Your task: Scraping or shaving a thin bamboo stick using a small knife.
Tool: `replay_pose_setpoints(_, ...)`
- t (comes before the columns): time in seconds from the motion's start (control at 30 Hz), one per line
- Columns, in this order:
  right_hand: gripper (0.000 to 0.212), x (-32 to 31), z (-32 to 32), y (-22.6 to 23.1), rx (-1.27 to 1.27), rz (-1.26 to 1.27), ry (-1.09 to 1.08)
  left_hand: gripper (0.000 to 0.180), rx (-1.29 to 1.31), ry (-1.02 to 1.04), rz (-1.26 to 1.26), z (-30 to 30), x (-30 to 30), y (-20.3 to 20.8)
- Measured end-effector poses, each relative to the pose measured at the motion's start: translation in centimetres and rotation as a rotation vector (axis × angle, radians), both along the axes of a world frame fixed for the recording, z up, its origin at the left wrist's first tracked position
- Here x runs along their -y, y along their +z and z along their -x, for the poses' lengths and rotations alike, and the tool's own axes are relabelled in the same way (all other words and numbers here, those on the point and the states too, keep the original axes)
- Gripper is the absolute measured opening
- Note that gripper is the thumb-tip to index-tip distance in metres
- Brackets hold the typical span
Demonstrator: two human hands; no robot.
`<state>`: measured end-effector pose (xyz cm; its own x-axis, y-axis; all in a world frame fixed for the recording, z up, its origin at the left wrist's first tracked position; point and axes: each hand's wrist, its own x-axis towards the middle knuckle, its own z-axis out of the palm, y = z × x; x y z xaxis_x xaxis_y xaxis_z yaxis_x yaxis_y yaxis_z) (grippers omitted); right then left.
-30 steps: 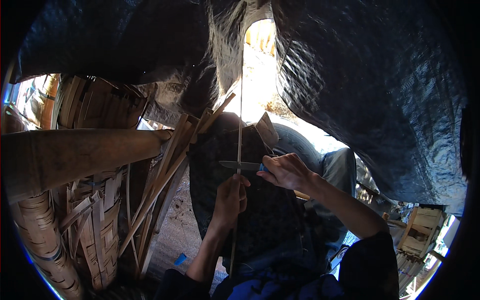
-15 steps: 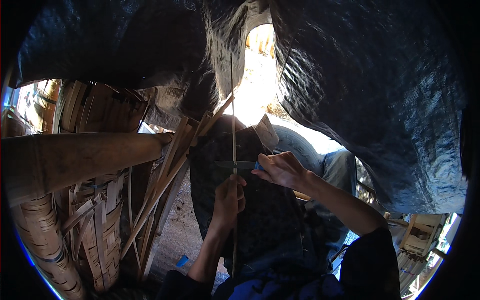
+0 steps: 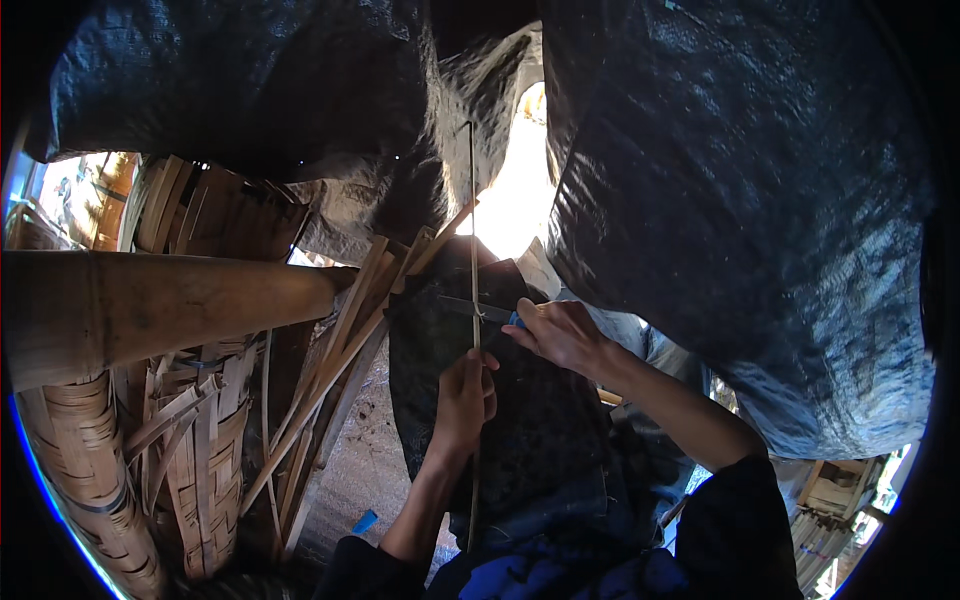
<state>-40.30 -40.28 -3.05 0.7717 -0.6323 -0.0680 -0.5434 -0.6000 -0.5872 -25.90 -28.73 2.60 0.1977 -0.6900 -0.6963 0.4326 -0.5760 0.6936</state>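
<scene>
My left hand point(image 3: 466, 402) is closed around a long thin strip of bamboo point(image 3: 474, 250), which stands upright in the picture and runs down toward my lap. In my right hand point(image 3: 562, 335) is a knife with a blue handle point(image 3: 516, 320). Its narrow blade point(image 3: 460, 303) points left and crosses the strip a little above my left fingers. A small pale curl of shaving point(image 3: 480, 313) shows where blade and strip meet. Dark cloth point(image 3: 545, 430) covers my lap beneath both hands.
A thick bamboo pole point(image 3: 190, 305) juts in from the left. Beside it lean several split bamboo slats point(image 3: 330, 370) and a woven bamboo basket point(image 3: 90, 450). Dark plastic sheeting point(image 3: 740, 220) hangs ahead and to the right. A blue scrap point(image 3: 365, 521) lies on the ground at lower left.
The blade has moved slightly up the strip and tilted, and a curl of shaving now shows at it. My left hand keeps its grip. The whole view has shifted a little.
</scene>
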Motion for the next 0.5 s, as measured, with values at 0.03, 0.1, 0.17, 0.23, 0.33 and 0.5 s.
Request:
replay_pose_setpoints(0.03, 0.035, 0.3, -0.2, -0.2, 0.003, -0.008, 0.029, 0.033, -0.005, 0.003, -0.015, -0.1, 0.1, 0.0)
replay_pose_setpoints(0.1, 0.034, 0.9, -0.4, -0.5, 0.016, -0.001, 0.005, 0.033, -0.009, 0.013, -0.027, -0.1, 0.2, 0.0)
replay_pose_setpoints(0.17, 0.033, 1.6, -0.6, -0.4, 0.027, 0.007, -0.017, 0.033, -0.024, 0.009, -0.006, 0.2, 0.3, 0.1)
replay_pose_setpoints(0.23, 0.032, 2.7, -0.8, -0.2, -0.022, -0.017, 0.025, 0.032, -0.031, 0.017, -0.017, -0.1, 0.3, 0.2)
replay_pose_setpoints(0.33, 0.031, 3.8, -1.5, 0.0, -0.029, -0.045, -0.041, 0.031, -0.046, 0.02, -0.021, -0.1, 0.1, 0.6)
replay_pose_setpoints(0.5, 0.033, 4.8, -1.9, -0.9, 0.009, 0.007, 0.033, 0.031, -0.07, 0.019, -0.03, -0.7, -0.5, 0.9)
